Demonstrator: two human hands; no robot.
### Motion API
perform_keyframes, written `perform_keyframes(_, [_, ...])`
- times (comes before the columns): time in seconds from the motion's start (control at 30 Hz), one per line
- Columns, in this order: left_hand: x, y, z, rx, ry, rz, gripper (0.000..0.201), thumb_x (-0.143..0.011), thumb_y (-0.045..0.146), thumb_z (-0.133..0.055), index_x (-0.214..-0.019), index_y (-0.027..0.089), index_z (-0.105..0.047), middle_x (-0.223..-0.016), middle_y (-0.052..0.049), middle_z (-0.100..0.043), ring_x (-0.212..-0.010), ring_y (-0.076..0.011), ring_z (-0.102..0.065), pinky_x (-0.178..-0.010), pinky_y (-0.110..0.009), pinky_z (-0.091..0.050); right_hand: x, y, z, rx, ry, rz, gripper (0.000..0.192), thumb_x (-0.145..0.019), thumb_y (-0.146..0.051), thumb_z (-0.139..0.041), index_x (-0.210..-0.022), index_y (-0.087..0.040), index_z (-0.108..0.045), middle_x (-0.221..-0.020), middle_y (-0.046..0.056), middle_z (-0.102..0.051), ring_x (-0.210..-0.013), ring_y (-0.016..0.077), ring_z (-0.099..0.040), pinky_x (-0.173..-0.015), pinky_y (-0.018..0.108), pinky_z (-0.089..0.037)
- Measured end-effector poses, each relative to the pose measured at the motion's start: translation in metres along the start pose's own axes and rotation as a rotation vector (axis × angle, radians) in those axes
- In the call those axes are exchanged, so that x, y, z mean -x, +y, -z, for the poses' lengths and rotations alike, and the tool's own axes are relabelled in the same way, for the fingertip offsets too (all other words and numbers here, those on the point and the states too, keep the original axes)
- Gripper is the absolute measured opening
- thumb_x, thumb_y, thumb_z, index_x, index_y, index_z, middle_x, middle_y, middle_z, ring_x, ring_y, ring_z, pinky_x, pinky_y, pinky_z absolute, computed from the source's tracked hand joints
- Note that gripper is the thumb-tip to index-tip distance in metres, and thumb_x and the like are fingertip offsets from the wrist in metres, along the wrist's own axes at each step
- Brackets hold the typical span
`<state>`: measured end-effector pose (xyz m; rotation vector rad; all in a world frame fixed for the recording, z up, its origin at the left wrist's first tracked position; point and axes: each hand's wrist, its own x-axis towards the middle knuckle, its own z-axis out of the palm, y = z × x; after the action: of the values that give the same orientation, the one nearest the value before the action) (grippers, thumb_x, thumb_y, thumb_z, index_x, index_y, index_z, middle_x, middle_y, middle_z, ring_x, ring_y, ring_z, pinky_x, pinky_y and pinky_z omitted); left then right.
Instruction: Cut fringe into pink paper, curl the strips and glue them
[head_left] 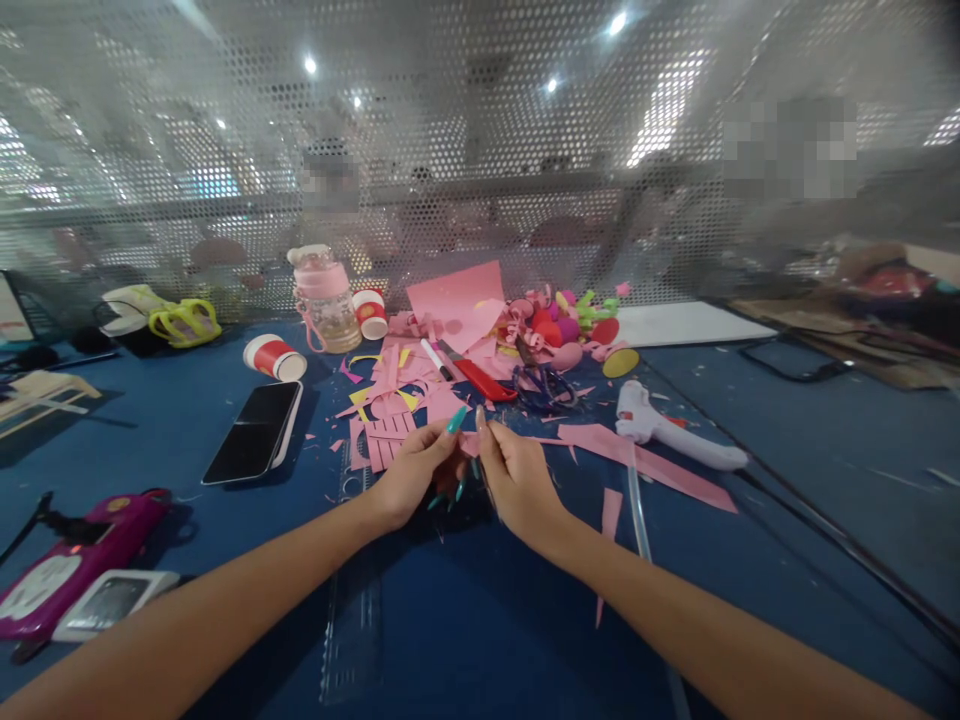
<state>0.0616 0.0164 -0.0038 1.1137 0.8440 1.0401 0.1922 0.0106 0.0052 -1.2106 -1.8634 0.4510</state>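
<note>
My left hand and my right hand meet over the blue table, and both pinch a small pink paper piece between their fingertips. Just beyond them lie pink paper strips, a fringed pink piece and many pink and yellow scraps. Scissors rest behind the hands, next to a red-handled cutter and a white marker.
A white glue gun lies at the right. On the left are a black phone, a red paper cup, a pink bottle and a magenta device. A clear ruler lies under my left forearm. Perforated mesh walls the back.
</note>
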Motion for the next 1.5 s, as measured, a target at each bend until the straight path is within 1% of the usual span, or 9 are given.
perform_keyframes(0.2, [0.001, 0.001, -0.001, -0.022, -0.033, -0.022, 0.030, -0.073, 0.044, -0.055, -0.071, 0.016, -0.047, -0.045, 0.007, -0.045, -0.032, -0.0021, -0.034, -0.033, -0.016, -0.022, 0.000, -0.001, 0.002, 0.012, -0.022, 0.042, 0.033, -0.088, -0.027, -0.030, -0.056, -0.021, -0.028, -0.043, -0.004, -0.036, -0.039, 0.0091, -0.039, -0.045, 0.023, -0.026])
perform_keyframes(0.37, [0.001, 0.000, 0.000, -0.061, -0.039, -0.033, 0.030, -0.074, 0.043, -0.055, -0.068, 0.015, -0.045, -0.045, 0.007, -0.044, -0.032, -0.0016, -0.034, -0.033, -0.015, -0.023, 0.000, 0.001, 0.001, 0.014, 0.021, 0.068, 0.030, -0.087, -0.024, -0.031, -0.058, -0.020, -0.029, -0.044, -0.005, -0.034, -0.039, 0.0087, -0.038, -0.044, 0.022, -0.025])
perform_keyframes(0.57, [0.000, -0.001, 0.000, -0.129, -0.050, -0.044, 0.032, -0.074, 0.045, -0.053, -0.065, 0.016, -0.042, -0.045, 0.007, -0.045, -0.032, -0.0023, -0.036, -0.033, -0.015, -0.025, 0.001, 0.004, -0.002, -0.079, 0.014, 0.006, 0.033, -0.089, -0.029, -0.027, -0.059, -0.019, -0.037, -0.046, -0.002, -0.044, -0.043, 0.0099, -0.044, -0.044, 0.021, -0.030])
perform_keyframes(0.7, [-0.001, -0.002, 0.002, -0.170, -0.106, -0.041, 0.031, -0.077, 0.045, -0.050, -0.068, 0.015, -0.047, -0.049, 0.004, -0.050, -0.034, -0.0029, -0.039, -0.035, -0.016, -0.028, 0.002, 0.003, -0.003, -0.147, -0.053, -0.053, 0.034, -0.089, -0.029, -0.027, -0.060, -0.019, -0.040, -0.048, 0.000, -0.052, -0.043, 0.0107, -0.049, -0.045, 0.021, -0.033])
perform_keyframes(0.9, [0.000, 0.000, 0.002, -0.187, -0.159, -0.035, 0.031, -0.076, 0.046, -0.050, -0.068, 0.015, -0.047, -0.050, 0.004, -0.050, -0.034, -0.0038, -0.041, -0.035, -0.017, -0.031, -0.001, 0.007, 0.000, -0.076, -0.102, -0.019, 0.027, -0.084, -0.019, -0.034, -0.058, -0.019, -0.041, -0.047, -0.001, -0.052, -0.041, 0.0095, -0.046, -0.043, 0.020, -0.030])
perform_keyframes(1.1, [0.001, 0.000, -0.003, -0.145, -0.038, -0.034, 0.038, -0.075, 0.052, -0.046, -0.064, 0.015, -0.046, -0.047, 0.004, -0.050, -0.035, -0.0051, -0.042, -0.035, -0.018, -0.031, -0.002, 0.006, -0.001, -0.020, -0.074, 0.014, 0.033, -0.087, -0.025, -0.032, -0.055, -0.019, -0.036, -0.044, -0.002, -0.047, -0.040, 0.0090, -0.042, -0.043, 0.021, -0.028])
perform_keyframes(1.27, [0.003, -0.005, -0.006, -0.308, 0.067, -0.081, 0.031, -0.081, 0.042, -0.041, -0.064, 0.017, -0.043, -0.045, 0.006, -0.045, -0.035, -0.0048, -0.037, -0.035, -0.018, -0.028, -0.001, 0.005, -0.003, 0.084, 0.006, 0.054, 0.032, -0.086, -0.023, -0.033, -0.055, -0.020, -0.028, -0.043, -0.005, -0.036, -0.038, 0.0076, -0.035, -0.043, 0.021, -0.024])
perform_keyframes(1.4, [0.006, -0.006, -0.008, -0.453, 0.133, -0.121, 0.030, -0.084, 0.038, -0.037, -0.062, 0.018, -0.040, -0.047, 0.006, -0.043, -0.037, -0.0056, -0.037, -0.036, -0.018, -0.029, 0.000, 0.005, -0.005, 0.104, -0.013, 0.053, 0.031, -0.086, -0.023, -0.032, -0.056, -0.020, -0.029, -0.043, -0.004, -0.035, -0.038, 0.0082, -0.036, -0.043, 0.022, -0.023])
perform_keyframes(1.5, [0.007, -0.006, -0.007, -0.541, 0.144, -0.139, 0.029, -0.084, 0.037, -0.037, -0.062, 0.018, -0.038, -0.047, 0.006, -0.041, -0.038, -0.0057, -0.037, -0.036, -0.018, -0.029, 0.000, 0.006, -0.006, 0.081, -0.035, 0.034, 0.032, -0.087, -0.025, -0.030, -0.056, -0.020, -0.028, -0.043, -0.004, -0.036, -0.038, 0.0086, -0.037, -0.042, 0.022, -0.023])
